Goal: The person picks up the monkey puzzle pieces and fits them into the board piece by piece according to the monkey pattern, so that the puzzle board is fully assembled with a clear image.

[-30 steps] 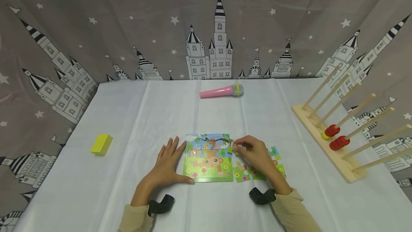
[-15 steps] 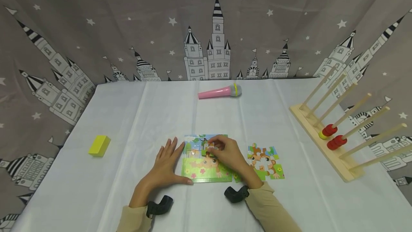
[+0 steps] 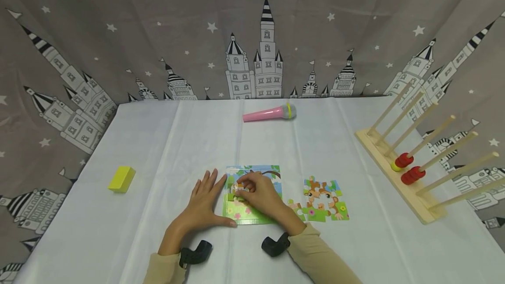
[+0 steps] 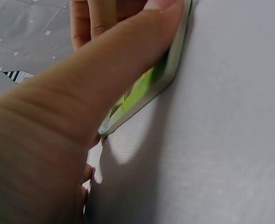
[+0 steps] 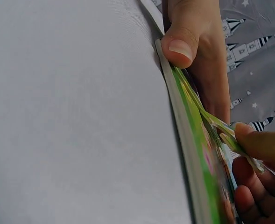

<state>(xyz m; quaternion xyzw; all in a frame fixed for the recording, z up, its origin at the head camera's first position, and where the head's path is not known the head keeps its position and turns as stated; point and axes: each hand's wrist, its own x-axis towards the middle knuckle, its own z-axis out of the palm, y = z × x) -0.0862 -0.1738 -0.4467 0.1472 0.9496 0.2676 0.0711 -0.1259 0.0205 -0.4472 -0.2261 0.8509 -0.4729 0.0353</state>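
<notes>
A flat jigsaw puzzle board point(image 3: 252, 221) with a monkey picture lies in front of me. My left hand point(image 3: 203, 203) is spread beside its left side, fingers straight, the thumb resting on the near left corner. Over the left part of the board, my right hand point(image 3: 262, 193) pinches a puzzle piece point(image 5: 230, 142) between thumb and fingers. In the right wrist view this piece is tilted and meets the board's surface; whether it sits in a slot I cannot tell. Several puzzle pieces point(image 3: 331, 196) lie right of the board, grouped into part of a monkey picture.
A pink toy microphone point(image 3: 264, 114) lies at the back of the white-covered table. On the left is a yellow block point(image 3: 122, 179). A wooden peg stand point(image 3: 402, 174) with red and yellow beads stands at the right edge. A castle-print curtain point(image 3: 158, 34) hangs behind.
My right hand has carried the puzzle piece leftward, from the board's right edge across to its left part. The left hand has stayed in place.
</notes>
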